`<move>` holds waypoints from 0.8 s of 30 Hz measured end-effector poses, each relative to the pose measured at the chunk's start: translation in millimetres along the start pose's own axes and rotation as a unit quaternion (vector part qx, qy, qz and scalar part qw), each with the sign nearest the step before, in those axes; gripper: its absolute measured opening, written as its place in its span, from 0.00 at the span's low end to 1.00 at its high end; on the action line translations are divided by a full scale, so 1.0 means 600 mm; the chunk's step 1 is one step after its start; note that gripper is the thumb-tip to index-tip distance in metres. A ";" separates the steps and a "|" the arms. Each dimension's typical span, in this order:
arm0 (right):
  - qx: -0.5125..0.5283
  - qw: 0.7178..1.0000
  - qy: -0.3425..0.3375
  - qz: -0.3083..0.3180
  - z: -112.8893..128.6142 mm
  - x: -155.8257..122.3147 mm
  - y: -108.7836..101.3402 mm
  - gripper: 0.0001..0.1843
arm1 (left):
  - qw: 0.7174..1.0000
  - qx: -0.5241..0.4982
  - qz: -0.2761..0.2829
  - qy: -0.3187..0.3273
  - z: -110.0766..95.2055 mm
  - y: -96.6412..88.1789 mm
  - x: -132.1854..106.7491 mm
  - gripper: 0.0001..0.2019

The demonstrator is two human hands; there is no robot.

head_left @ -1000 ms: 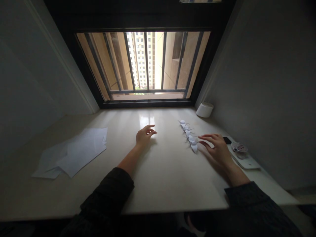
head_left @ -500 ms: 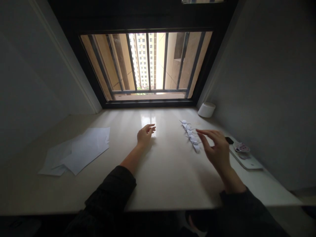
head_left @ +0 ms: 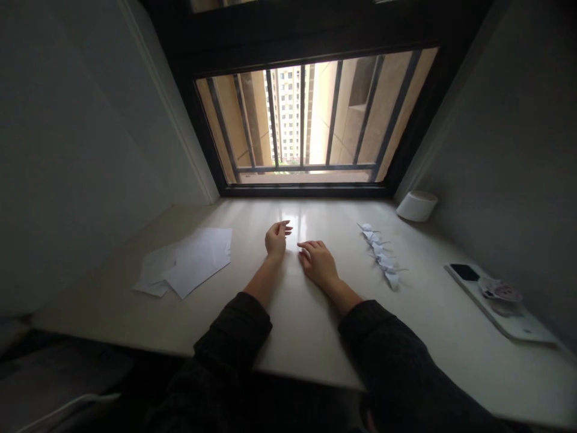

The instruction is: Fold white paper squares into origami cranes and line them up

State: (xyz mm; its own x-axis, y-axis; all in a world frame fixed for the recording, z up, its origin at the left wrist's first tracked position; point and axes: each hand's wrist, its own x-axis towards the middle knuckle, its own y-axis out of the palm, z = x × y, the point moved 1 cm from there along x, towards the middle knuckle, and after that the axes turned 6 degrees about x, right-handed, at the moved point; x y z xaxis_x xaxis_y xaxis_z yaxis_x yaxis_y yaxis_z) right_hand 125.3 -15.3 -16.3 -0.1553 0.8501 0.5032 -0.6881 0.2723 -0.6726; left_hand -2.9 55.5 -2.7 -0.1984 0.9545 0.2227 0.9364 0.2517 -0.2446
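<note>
My left hand (head_left: 276, 238) rests on the pale desk (head_left: 288, 325) near its middle, fingers loosely curled and apart, holding nothing. My right hand (head_left: 317, 261) lies flat on the desk just to its right, fingers stretched toward the left hand, empty. A row of several small white folded paper pieces (head_left: 380, 257) runs along the desk to the right of my right hand, apart from it. A loose stack of white paper sheets (head_left: 189, 260) lies on the left side.
A white phone (head_left: 496, 299) with a dark camera patch and a round sticker lies at the right edge. A white round container (head_left: 417, 205) stands in the far right corner. A barred window (head_left: 311, 120) faces me; grey walls close both sides.
My right hand left the folded paper pieces and moved left to lie beside my left hand. The view turned left.
</note>
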 end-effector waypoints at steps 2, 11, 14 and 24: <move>0.004 1.000 -0.009 -0.001 -0.004 -0.004 -0.002 0.15 | 0.994 0.088 0.040 0.042 -0.016 -0.017 0.001 0.14; -0.014 0.999 -0.018 0.033 0.000 -0.005 0.004 0.13 | 0.846 0.531 0.023 -0.033 -0.048 -0.338 0.002 0.27; -0.016 0.999 -0.017 0.035 0.001 -0.005 0.006 0.13 | 0.759 0.623 -0.001 -0.188 -0.007 -0.436 -0.012 0.45; -0.012 0.999 0.002 0.038 0.006 -0.003 0.000 0.14 | 0.774 0.596 -0.061 -0.204 -0.015 -0.464 -0.014 0.27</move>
State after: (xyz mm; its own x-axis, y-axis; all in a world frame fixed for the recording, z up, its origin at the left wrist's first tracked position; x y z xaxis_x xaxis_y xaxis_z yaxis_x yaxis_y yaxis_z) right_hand 122.8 -18.5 -15.4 -0.2037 0.8703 0.4483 -0.6576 0.2176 -0.7213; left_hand -259.2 -24.3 72.3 -0.5672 0.8217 0.0564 0.0192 0.0816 -0.9965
